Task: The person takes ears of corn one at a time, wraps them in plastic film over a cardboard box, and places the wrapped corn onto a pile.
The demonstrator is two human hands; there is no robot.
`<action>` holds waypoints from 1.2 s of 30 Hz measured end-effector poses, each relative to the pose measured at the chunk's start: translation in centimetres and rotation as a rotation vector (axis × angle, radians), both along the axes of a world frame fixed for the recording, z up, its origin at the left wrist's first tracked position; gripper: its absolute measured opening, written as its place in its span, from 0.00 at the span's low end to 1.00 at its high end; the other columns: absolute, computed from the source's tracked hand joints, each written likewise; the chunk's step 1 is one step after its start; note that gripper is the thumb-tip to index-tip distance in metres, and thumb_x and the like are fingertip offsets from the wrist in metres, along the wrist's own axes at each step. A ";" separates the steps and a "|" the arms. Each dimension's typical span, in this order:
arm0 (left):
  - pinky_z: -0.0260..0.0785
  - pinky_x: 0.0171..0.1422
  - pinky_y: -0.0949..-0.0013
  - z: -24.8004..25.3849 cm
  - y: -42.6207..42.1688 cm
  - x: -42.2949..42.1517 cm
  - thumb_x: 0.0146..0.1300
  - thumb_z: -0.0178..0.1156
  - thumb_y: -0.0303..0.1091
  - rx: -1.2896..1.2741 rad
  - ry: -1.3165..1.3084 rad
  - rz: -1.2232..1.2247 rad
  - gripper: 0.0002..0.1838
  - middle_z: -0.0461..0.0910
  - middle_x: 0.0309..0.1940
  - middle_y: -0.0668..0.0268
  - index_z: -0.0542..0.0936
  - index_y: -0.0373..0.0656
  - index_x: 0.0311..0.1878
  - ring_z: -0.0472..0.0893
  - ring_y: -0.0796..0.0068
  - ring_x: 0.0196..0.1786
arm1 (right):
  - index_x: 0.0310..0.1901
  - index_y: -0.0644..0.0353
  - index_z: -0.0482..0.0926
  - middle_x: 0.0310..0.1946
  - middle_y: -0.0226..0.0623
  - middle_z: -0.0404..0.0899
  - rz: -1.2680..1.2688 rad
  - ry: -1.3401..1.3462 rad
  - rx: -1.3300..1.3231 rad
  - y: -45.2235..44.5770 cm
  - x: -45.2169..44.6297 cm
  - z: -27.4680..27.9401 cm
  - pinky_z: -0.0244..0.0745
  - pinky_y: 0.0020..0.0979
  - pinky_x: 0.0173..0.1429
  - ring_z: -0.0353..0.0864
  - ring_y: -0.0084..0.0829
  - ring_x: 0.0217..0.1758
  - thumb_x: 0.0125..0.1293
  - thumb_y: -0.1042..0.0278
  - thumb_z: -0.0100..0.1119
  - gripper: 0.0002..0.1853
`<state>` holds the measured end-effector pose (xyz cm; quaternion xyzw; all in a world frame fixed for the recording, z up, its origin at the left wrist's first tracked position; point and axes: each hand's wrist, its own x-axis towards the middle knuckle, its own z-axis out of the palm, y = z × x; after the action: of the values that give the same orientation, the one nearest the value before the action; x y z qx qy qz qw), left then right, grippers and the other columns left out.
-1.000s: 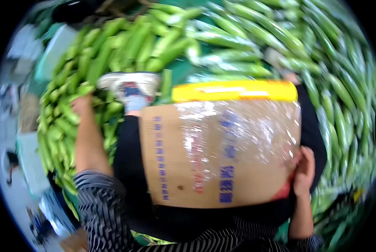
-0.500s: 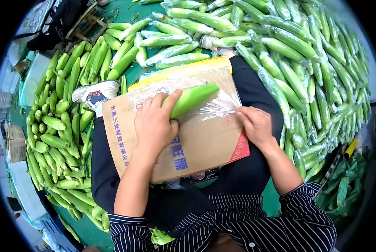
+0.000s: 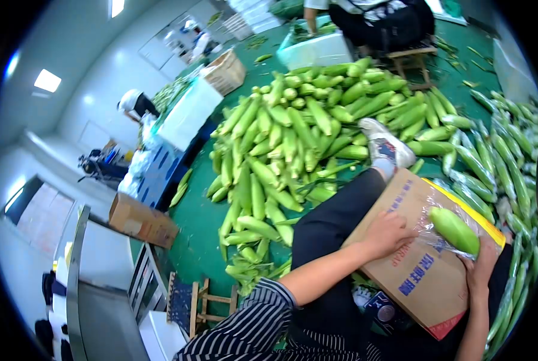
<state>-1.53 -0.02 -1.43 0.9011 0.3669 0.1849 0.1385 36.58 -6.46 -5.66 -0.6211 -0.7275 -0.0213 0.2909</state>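
The ear [image 3: 455, 230] lies slantwise on the film [image 3: 432, 210] over the carton [image 3: 413, 253], close to its yellow edge [image 3: 466, 207]; the carton rests tilted across the person's legs [image 3: 335, 222]. The right hand [image 3: 482, 265] is at the ear's lower end, thumb on the carton's face; I cannot tell whether it is clamped on the ear. The left hand [image 3: 390, 234] is on the carton, fingers curled together, apart from the ear; whether film is pinched in it I cannot tell. 1 shoe [image 3: 386, 144] shows just beyond the carton; beside it, a big pile of green ears [image 3: 287, 132] covers part of the green floor [image 3: 196, 228]; film-wrapped ears [image 3: 503, 168] lie on the other side. Farther off are 1 stool [image 3: 202, 304], 1 brown box [image 3: 139, 219] and 1 co-worker [image 3: 371, 21] by a white bin [image 3: 317, 51].
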 end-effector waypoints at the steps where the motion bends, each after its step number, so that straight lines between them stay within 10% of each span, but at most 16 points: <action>1: 0.69 0.54 0.56 -1.7 0.4 0.3 0.64 0.68 0.41 0.079 0.010 0.055 0.18 0.78 0.40 0.66 0.86 0.53 0.56 0.80 0.61 0.51 | 0.60 0.67 0.76 0.53 0.56 0.79 0.011 0.007 0.033 -0.4 0.5 -0.8 0.72 0.51 0.62 0.76 0.61 0.59 0.45 0.62 0.86 0.41; 8: 0.80 0.61 0.54 -3.8 -6.5 -1.5 0.76 0.57 0.31 -0.175 -0.236 0.501 0.14 0.89 0.56 0.55 0.87 0.46 0.58 0.87 0.54 0.57 | 0.56 0.61 0.83 0.45 0.51 0.86 0.014 0.010 -0.297 -6.1 -4.1 6.4 0.80 0.48 0.53 0.86 0.56 0.49 0.51 0.57 0.84 0.32; 10: 0.75 0.73 0.55 -5.5 -8.0 -0.7 0.80 0.59 0.27 -0.278 -1.076 0.348 0.10 0.88 0.59 0.50 0.86 0.37 0.57 0.85 0.57 0.66 | 0.59 0.59 0.83 0.45 0.52 0.87 0.147 -0.064 -0.449 -7.0 -4.6 7.3 0.81 0.50 0.55 0.86 0.58 0.51 0.59 0.44 0.79 0.33; 14: 0.72 0.75 0.53 1.7 -6.6 5.1 0.77 0.64 0.37 -0.235 -0.504 0.006 0.15 0.87 0.58 0.54 0.85 0.39 0.59 0.83 0.52 0.66 | 0.62 0.58 0.79 0.48 0.51 0.86 0.190 -0.173 -0.909 -4.9 -6.4 9.4 0.80 0.50 0.57 0.86 0.54 0.54 0.61 0.38 0.76 0.37; 18: 0.69 0.71 0.50 2.9 2.2 13.4 0.68 0.68 0.48 0.052 0.141 -0.011 0.24 0.86 0.54 0.58 0.86 0.45 0.62 0.80 0.54 0.63 | 0.63 0.62 0.77 0.51 0.48 0.85 0.018 -0.284 -0.254 -2.8 -5.4 9.3 0.80 0.43 0.57 0.85 0.48 0.56 0.62 0.32 0.70 0.41; 20: 0.71 0.67 0.50 3.3 9.2 17.6 0.69 0.67 0.48 0.577 0.028 0.041 0.21 0.86 0.54 0.60 0.87 0.49 0.60 0.82 0.55 0.61 | 0.64 0.63 0.77 0.52 0.45 0.83 -0.025 -0.164 -0.118 -0.6 -5.8 9.3 0.79 0.42 0.60 0.84 0.45 0.59 0.61 0.31 0.71 0.44; 23: 0.70 0.70 0.53 5.9 12.2 21.5 0.68 0.67 0.40 0.113 -0.069 0.042 0.18 0.86 0.55 0.58 0.86 0.46 0.59 0.83 0.55 0.60 | 0.65 0.69 0.76 0.52 0.50 0.83 -0.089 -0.243 -0.101 4.1 -4.4 6.2 0.81 0.43 0.61 0.85 0.49 0.57 0.57 0.36 0.75 0.46; 30: 0.77 0.58 0.53 2.2 4.9 13.6 0.54 0.71 0.31 0.513 -0.108 -0.296 0.27 0.88 0.52 0.64 0.83 0.49 0.61 0.87 0.56 0.52 | 0.62 0.74 0.79 0.52 0.63 0.84 0.076 0.157 -0.792 2.6 -4.0 10.7 0.78 0.51 0.64 0.85 0.59 0.54 0.61 0.35 0.75 0.45; 34: 0.80 0.56 0.54 5.3 2.6 13.5 0.56 0.71 0.35 0.019 0.145 -0.347 0.25 0.88 0.50 0.62 0.82 0.48 0.59 0.88 0.56 0.52 | 0.66 0.64 0.80 0.53 0.56 0.87 0.145 0.019 -1.088 2.2 -3.0 15.7 0.79 0.48 0.65 0.85 0.59 0.58 0.76 0.36 0.59 0.36; 36: 0.81 0.52 0.51 7.6 1.7 13.6 0.55 0.72 0.36 -0.232 0.378 -0.265 0.25 0.89 0.45 0.57 0.82 0.46 0.58 0.89 0.51 0.49 | 0.77 0.50 0.73 0.75 0.46 0.75 0.214 -0.039 -0.611 2.4 -1.9 11.4 0.64 0.49 0.81 0.70 0.51 0.79 0.82 0.39 0.48 0.32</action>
<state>12.11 1.63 6.21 0.9381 0.2835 -0.0500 0.1927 34.71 -4.02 5.74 -0.5991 -0.7667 0.2170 0.0776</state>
